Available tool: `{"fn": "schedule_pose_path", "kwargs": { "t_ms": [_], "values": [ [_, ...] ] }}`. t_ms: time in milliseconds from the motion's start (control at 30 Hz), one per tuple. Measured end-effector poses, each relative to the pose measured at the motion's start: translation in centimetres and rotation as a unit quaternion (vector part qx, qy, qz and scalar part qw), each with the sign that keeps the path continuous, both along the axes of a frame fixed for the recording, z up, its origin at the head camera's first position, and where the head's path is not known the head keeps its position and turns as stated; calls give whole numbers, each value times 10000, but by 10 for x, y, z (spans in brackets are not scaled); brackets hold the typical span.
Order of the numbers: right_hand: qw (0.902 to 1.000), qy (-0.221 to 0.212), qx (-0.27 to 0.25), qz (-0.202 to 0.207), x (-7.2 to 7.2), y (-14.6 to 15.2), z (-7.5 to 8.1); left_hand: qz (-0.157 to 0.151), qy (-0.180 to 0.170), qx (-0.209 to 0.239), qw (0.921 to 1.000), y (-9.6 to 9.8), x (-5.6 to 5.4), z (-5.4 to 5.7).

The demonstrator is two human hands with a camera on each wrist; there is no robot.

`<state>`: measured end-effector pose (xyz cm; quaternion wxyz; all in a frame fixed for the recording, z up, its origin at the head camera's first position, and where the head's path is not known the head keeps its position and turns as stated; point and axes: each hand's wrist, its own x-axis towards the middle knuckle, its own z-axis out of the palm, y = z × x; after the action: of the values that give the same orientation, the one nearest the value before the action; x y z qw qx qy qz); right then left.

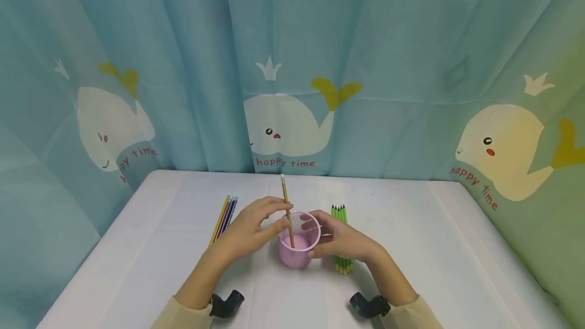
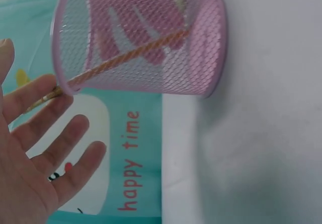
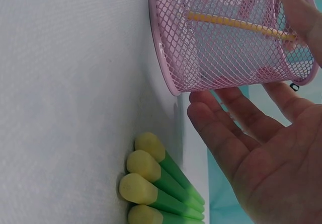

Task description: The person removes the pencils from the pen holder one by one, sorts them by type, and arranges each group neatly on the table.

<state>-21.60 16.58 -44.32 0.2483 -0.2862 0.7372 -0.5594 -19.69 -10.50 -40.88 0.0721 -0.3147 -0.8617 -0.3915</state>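
Note:
A pink mesh pencil holder (image 1: 294,259) stands upright on the table. One yellow pencil (image 1: 285,189) leans inside it, white eraser end up above the rim. My left hand (image 1: 249,225) is at the holder's left rim, beside the pencil. In the left wrist view its fingers are nearly straight and spread, the thumb apart, with the fingertips overlapping the pencil at the rim. My right hand (image 1: 345,240) holds the holder from the right, thumb on the near side and fingers around the far side. The right wrist view shows the thumb (image 3: 302,17) against the mesh.
Several green pencils (image 1: 339,215) lie side by side right of the holder, partly under my right hand. To the left, several striped-colour pencils (image 1: 224,217) lie partly hidden behind my left hand. A curtain (image 1: 402,131) with whale prints hangs at the table's (image 1: 411,227) far edge.

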Motion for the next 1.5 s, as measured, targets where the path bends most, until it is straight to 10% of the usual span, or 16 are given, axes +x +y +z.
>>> {"fn": "schedule_pose_path", "kwargs": {
  "t_ms": [833, 1500],
  "values": [
    [9999, -29, -113, 48, 3, -3, -2, -73, 335, 1604, 9865, -24, 3, 24],
    [10000, -76, -63, 18, 2, 0, 1, 567, 68, 2273, 9721, -43, 0, 35]
  ]
}}
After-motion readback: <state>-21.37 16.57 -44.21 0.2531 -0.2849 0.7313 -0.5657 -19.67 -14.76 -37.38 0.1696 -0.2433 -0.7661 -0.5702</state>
